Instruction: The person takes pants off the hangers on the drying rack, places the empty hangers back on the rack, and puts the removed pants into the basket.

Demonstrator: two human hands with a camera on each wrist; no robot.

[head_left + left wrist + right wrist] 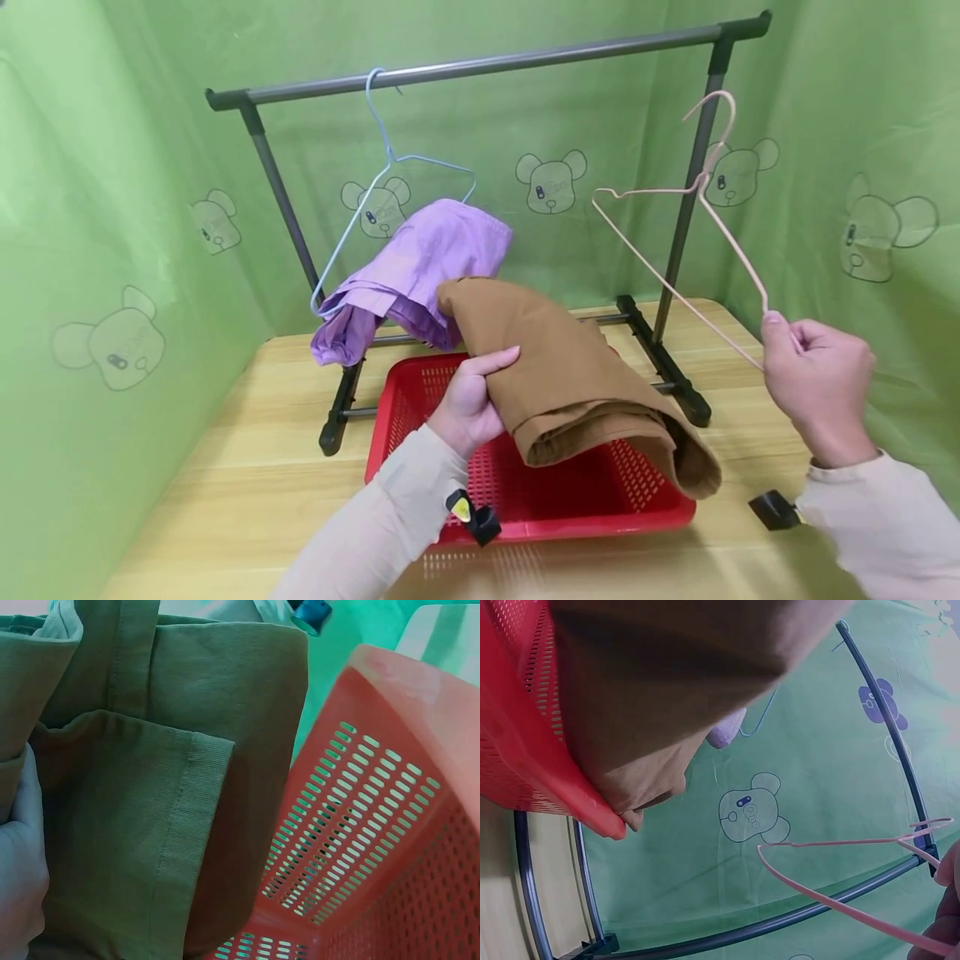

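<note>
The right hand (819, 379) grips a hanger (702, 178), so brown cloth (570, 358) only the left hand (471, 407) holds could drop into the basket (592, 527).

Brown garment (558, 358) folded, aslant above red basket (585, 527); pink hanger (702, 178) tilted, hook up

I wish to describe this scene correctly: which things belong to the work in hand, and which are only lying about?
In the work:
brown garment, in left hand
pink hanger, in right hand
probably rack, red basket

Apparently only around:
purple garment, hung on blue hanger
green curtain
wooden table
</note>
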